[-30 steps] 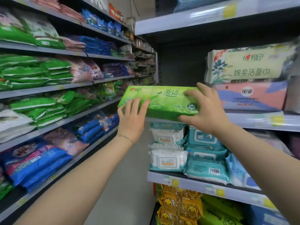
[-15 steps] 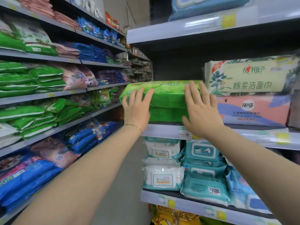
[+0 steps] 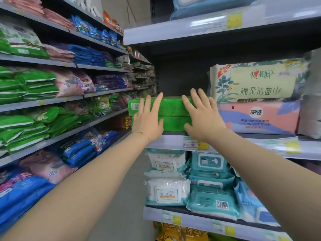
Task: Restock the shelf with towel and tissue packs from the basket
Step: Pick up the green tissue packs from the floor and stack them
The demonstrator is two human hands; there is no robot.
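Two green tissue packs lie stacked on the grey shelf (image 3: 260, 143), the upper pack (image 3: 171, 106) on the lower pack (image 3: 173, 123). My left hand (image 3: 148, 119) presses flat on their front near the left end, fingers straight and spread. My right hand (image 3: 202, 115) presses the same front toward the right end, fingers also straight. To the right of the stack, a cream floral towel pack (image 3: 258, 80) lies on a pink cotton towel pack (image 3: 258, 117). The basket is out of view.
Wet-wipe packs, white (image 3: 167, 192) and teal (image 3: 211, 199), fill the shelf below. An upper shelf (image 3: 208, 25) overhangs the stack. Across the aisle floor (image 3: 121, 197), left-hand shelves hold green, pink and blue packs. Dark open space sits above the green stack.
The green pack, carried in both hands a second ago, now lies on the other green pack. Both hands have let go and flattened against the stack's front.
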